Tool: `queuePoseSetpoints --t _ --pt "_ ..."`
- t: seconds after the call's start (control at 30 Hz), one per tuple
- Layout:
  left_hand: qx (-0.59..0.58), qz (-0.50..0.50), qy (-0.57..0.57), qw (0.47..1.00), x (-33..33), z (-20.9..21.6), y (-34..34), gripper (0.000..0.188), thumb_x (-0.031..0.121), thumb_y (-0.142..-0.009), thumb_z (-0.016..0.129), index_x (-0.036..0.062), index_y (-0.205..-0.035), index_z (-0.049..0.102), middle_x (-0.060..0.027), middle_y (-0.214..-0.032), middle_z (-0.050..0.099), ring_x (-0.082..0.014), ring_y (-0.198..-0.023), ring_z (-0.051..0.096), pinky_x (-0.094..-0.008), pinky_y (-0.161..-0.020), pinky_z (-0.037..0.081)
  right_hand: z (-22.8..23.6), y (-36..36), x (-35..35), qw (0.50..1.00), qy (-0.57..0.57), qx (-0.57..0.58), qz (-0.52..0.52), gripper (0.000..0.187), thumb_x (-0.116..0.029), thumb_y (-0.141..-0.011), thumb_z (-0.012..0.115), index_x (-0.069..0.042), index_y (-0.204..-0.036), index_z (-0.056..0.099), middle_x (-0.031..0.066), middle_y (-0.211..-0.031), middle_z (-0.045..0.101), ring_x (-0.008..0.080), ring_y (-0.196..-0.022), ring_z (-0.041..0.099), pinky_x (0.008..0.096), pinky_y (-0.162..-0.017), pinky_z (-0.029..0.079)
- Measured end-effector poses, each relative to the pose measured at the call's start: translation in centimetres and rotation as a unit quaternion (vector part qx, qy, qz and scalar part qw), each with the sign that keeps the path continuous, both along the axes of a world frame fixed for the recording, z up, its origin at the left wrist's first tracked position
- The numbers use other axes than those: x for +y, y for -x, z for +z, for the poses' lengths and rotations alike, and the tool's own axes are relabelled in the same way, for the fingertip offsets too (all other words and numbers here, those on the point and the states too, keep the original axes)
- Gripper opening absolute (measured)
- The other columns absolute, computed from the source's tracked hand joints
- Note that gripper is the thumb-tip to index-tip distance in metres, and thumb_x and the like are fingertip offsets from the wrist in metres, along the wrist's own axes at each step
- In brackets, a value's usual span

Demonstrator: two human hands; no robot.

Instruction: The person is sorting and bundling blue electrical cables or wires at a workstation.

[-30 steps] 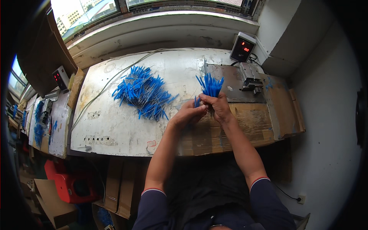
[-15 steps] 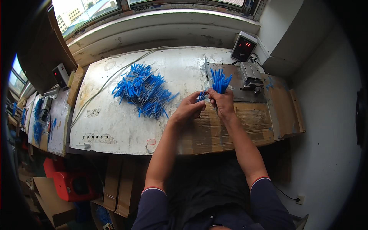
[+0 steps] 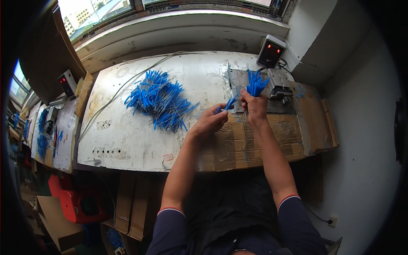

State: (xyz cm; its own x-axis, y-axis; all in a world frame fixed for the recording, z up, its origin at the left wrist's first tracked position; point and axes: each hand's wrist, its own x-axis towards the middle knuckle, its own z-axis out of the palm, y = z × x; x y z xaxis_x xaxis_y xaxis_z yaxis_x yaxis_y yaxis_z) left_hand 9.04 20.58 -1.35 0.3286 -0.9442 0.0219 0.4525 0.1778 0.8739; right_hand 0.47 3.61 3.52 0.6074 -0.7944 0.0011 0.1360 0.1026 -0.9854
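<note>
My right hand is closed round a thick bundle of blue-tipped wires, blue ends fanned upward and thin pale ends showing below the fist. To its left, my left hand pinches a smaller bunch of blue-tipped wires, slanting up to the right. A small gap separates the two hands. Farther left on the white worktop lies a loose, tangled pile of blue-tipped wires, untouched by either hand.
Right of the bundle, a metal fixture sits on a metal plate; behind it stands a small display box with lit red digits. Brown cardboard covers the front right. A cable crosses the worktop. Another bench stands at far left.
My right hand has moved right and slightly up with its bundle, away from my left hand. The small bunch in my left hand now shows more fully. The display's digits have changed.
</note>
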Motion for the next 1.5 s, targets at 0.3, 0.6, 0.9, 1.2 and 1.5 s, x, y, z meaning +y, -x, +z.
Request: queuePoseSetpoints --t 0.3,0.6,0.9,1.2,1.5 --pt "0.019 -0.009 -0.011 1.0 0.1 -0.5 -0.1 0.037 0.026 -0.109 0.052 0.0019 -0.138 0.056 0.0099 -0.068 0.04 -0.0015 -0.054 0.033 -0.0195 -0.047 0.028 1.1 -0.2 -1.0 0.999 0.018 -0.014 -0.049 0.016 -0.009 -0.09 0.076 -0.002 -0.077 0.069 0.0041 -0.064 0.065 0.0077 -0.047 0.054 0.0238 -0.041 0.039" --pt "0.022 0.053 -0.005 0.998 0.5 -0.3 -0.5 0.027 0.027 -0.11 0.051 0.0034 -0.12 0.058 0.0055 -0.067 0.045 -0.004 -0.052 0.038 -0.0206 -0.044 0.031 1.9 0.8 -6.3 0.978 -0.06 -0.109 -0.169 0.015 -0.009 -0.092 0.074 -0.004 -0.081 0.065 0.0044 -0.068 0.063 0.0104 -0.049 0.053 0.0261 -0.042 0.041" --pt "0.054 0.25 -0.008 0.967 -1.1 -1.8 -0.8 0.019 0.027 -0.109 0.052 0.0074 -0.108 0.053 -0.0162 -0.111 0.069 -0.0105 -0.058 0.055 -0.0252 -0.048 0.047 -1.6 1.1 -0.5 0.969 -0.153 -0.155 -0.119 0.011 -0.007 -0.091 0.074 -0.002 -0.089 0.064 0.0106 -0.078 0.069 0.0136 -0.055 0.059 0.0272 -0.045 0.045" --pt "0.091 0.328 0.041 0.939 -0.9 -2.4 -1.6 0.017 0.023 -0.109 0.051 0.0063 -0.108 0.052 -0.0227 -0.127 0.066 -0.0121 -0.062 0.058 -0.027 -0.054 0.052 -3.8 -0.1 3.4 0.967 -0.183 -0.139 -0.108 0.011 -0.006 -0.09 0.074 -0.001 -0.088 0.066 0.011 -0.079 0.071 0.0125 -0.057 0.061 0.0267 -0.047 0.048" --pt "0.193 0.338 0.11 0.915 -0.3 -1.8 -1.6 0.021 0.028 -0.11 0.047 0.0078 -0.105 0.05 -0.0248 -0.127 0.065 -0.0144 -0.06 0.057 -0.0298 -0.052 0.05 -4.6 -0.2 6.0 0.974 -0.176 -0.113 -0.085 0.01 -0.005 -0.089 0.074 -0.001 -0.085 0.067 0.0093 -0.076 0.07 0.0108 -0.054 0.059 0.0254 -0.044 0.045"
